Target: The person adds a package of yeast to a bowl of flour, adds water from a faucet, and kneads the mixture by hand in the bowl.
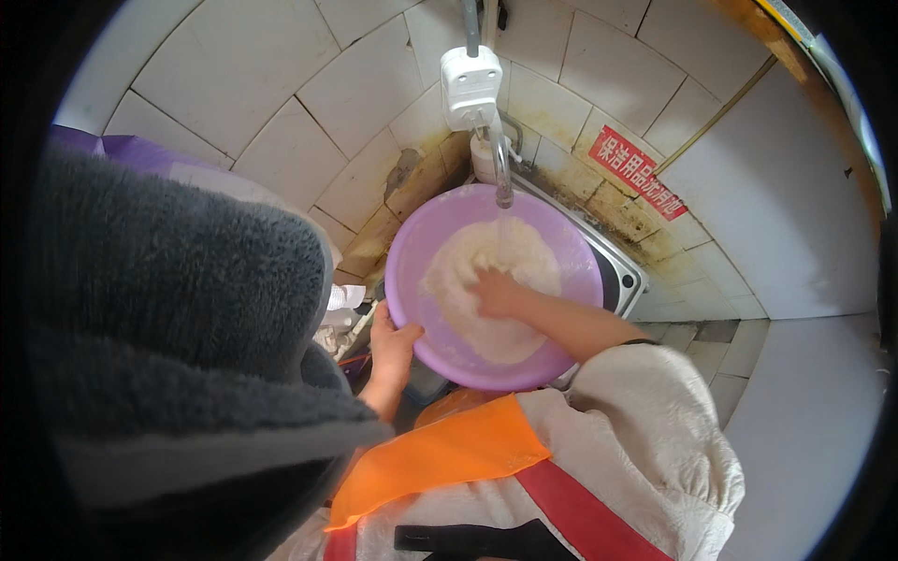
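Note:
A round purple basin [402,257] stands under the running tap [502,173]. In it lies a pale, grainy mass that looks like rice [449,266], with cloudy water round it. My left hand [393,348] grips the basin's near-left rim, thumb over the edge. My right hand [500,292] reaches into the basin from the right and touches the pale mass near the water stream. Its fingers look spread, though the tips are partly sunk and slightly blurred.
Beneath the basin shows the metal sink edge [617,271]. A white heater-like unit [470,89] sits on the tap, before a stained tiled wall [271,56] with a red sign [636,171]. Dark grey fluffy cloth [178,271] fills the left side.

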Available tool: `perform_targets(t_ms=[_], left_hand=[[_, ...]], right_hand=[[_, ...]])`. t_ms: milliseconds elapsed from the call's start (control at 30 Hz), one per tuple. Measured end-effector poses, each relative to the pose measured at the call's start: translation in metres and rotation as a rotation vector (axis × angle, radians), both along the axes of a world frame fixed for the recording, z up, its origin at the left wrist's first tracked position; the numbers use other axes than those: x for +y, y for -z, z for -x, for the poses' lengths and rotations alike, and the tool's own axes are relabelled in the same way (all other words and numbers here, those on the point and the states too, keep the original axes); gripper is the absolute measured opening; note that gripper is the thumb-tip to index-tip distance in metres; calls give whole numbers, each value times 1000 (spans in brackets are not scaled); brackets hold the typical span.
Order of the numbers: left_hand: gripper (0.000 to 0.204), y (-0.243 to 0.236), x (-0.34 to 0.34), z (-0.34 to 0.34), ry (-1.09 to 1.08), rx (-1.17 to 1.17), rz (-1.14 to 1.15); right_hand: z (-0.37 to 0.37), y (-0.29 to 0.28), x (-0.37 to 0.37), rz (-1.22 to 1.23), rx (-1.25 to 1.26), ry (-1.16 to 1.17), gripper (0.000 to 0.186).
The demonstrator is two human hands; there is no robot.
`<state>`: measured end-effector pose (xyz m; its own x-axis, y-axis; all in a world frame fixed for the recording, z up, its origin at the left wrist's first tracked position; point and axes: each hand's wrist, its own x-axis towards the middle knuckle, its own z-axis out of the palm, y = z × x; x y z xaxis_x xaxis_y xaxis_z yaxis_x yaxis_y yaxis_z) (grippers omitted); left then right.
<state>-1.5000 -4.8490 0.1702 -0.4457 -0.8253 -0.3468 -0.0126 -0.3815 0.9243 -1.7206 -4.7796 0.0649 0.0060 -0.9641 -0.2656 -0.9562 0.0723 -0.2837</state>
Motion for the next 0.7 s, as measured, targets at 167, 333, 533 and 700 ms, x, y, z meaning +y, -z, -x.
perform_targets(t_ms=[167,333,533,700], left_hand=[[52,-9,1,8,67,-35,-4],[51,-4,2,-6,45,-48,19],[49,-2,6,-7,100,-96,40],[49,-5,10,-11,106,-84,0]], right_hand=[[77,51,-16,-316,-164,217,54],[-23,18,-32,-109,-166,223,63],[48,6,-8,-373,-279,390,64],[-29,16,-12,-126,-170,78,67]])
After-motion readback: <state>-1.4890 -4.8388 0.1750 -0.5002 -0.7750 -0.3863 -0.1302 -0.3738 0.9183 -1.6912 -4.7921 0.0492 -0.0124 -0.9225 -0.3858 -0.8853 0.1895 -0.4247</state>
